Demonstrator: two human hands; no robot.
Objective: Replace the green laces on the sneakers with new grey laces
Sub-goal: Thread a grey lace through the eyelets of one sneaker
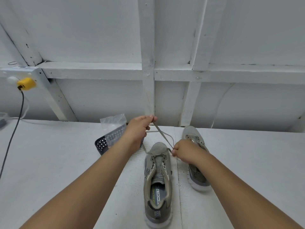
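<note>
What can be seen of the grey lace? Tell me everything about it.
The grey lace is a flat, pale, woven-looking cord. It is threaded through the lowest eyelets near the toe of the near sneaker, whose upper eyelets stand empty. One strand runs up to the left hand, which pinches it raised above the shoe. Another runs to the right hand, which pinches it beside the toe. The strands cross between the hands. Its tips are hidden.

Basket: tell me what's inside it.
A clear plastic bag sticks up out of the dark basket. The left hand covers the basket's right part, so anything else inside cannot be seen.
</note>
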